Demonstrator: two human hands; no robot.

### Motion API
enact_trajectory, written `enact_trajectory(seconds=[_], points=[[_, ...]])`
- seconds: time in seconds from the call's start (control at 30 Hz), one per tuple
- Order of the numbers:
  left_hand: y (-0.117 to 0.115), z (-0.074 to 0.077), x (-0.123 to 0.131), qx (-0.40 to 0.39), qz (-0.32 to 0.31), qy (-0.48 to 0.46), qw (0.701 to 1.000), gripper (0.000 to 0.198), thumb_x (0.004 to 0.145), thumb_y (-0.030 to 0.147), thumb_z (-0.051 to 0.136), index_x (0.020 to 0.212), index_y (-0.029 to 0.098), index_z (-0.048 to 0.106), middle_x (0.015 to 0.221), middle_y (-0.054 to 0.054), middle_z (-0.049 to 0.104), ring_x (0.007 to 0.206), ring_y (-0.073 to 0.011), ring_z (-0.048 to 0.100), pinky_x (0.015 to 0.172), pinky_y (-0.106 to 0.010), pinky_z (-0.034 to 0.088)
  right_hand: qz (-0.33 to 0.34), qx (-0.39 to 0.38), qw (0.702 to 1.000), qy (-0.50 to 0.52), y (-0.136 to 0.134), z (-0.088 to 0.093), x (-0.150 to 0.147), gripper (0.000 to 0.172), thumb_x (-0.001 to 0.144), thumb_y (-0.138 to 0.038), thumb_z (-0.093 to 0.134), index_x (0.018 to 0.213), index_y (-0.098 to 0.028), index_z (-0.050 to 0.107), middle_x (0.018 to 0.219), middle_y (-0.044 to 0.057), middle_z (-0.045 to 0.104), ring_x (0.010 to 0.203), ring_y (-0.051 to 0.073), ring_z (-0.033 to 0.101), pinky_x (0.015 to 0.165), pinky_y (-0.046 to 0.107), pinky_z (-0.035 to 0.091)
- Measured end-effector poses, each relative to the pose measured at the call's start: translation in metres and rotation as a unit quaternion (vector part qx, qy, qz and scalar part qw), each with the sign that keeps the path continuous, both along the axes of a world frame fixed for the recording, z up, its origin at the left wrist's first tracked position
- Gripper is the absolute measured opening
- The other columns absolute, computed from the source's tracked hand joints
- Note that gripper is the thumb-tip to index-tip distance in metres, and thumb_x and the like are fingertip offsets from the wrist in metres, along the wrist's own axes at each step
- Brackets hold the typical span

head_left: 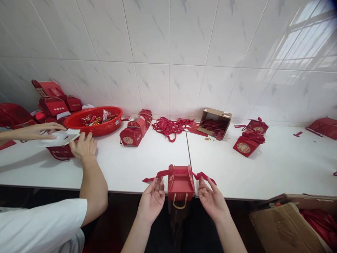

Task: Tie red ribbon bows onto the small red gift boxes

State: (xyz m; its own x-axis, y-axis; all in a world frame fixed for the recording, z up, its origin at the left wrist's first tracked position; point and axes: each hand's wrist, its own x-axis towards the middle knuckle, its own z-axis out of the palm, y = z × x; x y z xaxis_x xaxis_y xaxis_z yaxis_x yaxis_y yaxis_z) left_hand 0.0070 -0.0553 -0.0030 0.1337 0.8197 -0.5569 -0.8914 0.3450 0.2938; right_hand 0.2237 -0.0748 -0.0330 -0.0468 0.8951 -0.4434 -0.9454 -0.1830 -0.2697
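Note:
A red gift box (179, 184) with a gold cord handle stands at the table's front edge between my hands. A dark red ribbon (164, 173) runs through its top and comes out on both sides. On the left, my left hand (152, 201) pinches the ribbon, whose loose end trails outward past the fingers. My right hand (212, 199) has its fingertips closed on the other end of the ribbon, palm turned up. The exact grip of both hands is partly hidden behind the fingers.
At left a co-worker's hands (85, 146) work on an open box (61, 149). Behind are a red basin (105, 130) of sweets, closed boxes (131, 135), a ribbon pile (171, 127) and a small carton (226, 126). Ribboned boxes (246, 144) stand right; a large carton (286, 225) sits lower right.

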Motion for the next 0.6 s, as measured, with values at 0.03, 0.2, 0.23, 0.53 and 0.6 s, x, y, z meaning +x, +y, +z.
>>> enact_trajectory(seconds=[0.03,0.2,0.23,0.53,0.6], points=[[0.000,0.000,0.000,-0.008,0.004,-0.015,1.000,0.010,0.088,0.011,0.051,0.087,0.014,0.061,0.079,-0.003,0.069,0.060,-0.0086,0.065,0.043,-0.015,0.047,0.001,-0.003,1.000,0.005,0.001,0.002,0.001,0.009,0.085,-0.019,0.059,0.094,-0.019,0.061,0.086,0.003,0.064,0.058,0.007,0.055,0.045,0.018,0.048],[0.001,0.003,-0.004,0.008,0.024,-0.017,1.000,0.014,0.089,0.015,0.050,0.086,0.017,0.064,0.072,-0.001,0.069,0.060,-0.0078,0.064,0.043,-0.013,0.045,0.027,-0.008,0.999,-0.031,0.005,0.008,-0.001,0.013,0.081,-0.021,0.063,0.094,-0.020,0.062,0.082,0.002,0.062,0.053,0.007,0.051,0.039,0.019,0.040],[0.002,0.004,-0.005,0.012,0.025,-0.010,1.000,0.015,0.089,0.014,0.050,0.086,0.017,0.064,0.072,-0.001,0.069,0.061,-0.0078,0.064,0.043,-0.013,0.045,0.037,-0.006,0.998,-0.043,0.005,0.009,-0.002,0.012,0.080,-0.022,0.065,0.091,-0.020,0.062,0.079,0.002,0.061,0.051,0.007,0.049,0.038,0.019,0.038],[0.002,0.004,-0.005,-0.007,0.033,-0.004,0.999,0.015,0.088,0.012,0.050,0.087,0.016,0.064,0.072,-0.002,0.068,0.059,-0.0095,0.065,0.041,-0.014,0.045,0.069,0.042,0.919,-0.385,-0.012,0.004,-0.017,0.034,0.075,-0.050,0.066,0.076,-0.017,0.062,0.056,-0.005,0.044,0.039,0.002,0.021,0.038,0.020,0.010],[0.002,0.003,-0.005,-0.010,0.033,-0.002,0.999,0.014,0.088,0.011,0.051,0.086,0.016,0.064,0.071,-0.001,0.069,0.058,-0.0102,0.065,0.040,-0.015,0.045,0.094,0.037,0.904,-0.416,-0.010,0.005,-0.019,0.039,0.076,-0.055,0.062,0.071,-0.016,0.060,0.052,-0.005,0.045,0.036,0.002,0.019,0.038,0.021,0.007]])
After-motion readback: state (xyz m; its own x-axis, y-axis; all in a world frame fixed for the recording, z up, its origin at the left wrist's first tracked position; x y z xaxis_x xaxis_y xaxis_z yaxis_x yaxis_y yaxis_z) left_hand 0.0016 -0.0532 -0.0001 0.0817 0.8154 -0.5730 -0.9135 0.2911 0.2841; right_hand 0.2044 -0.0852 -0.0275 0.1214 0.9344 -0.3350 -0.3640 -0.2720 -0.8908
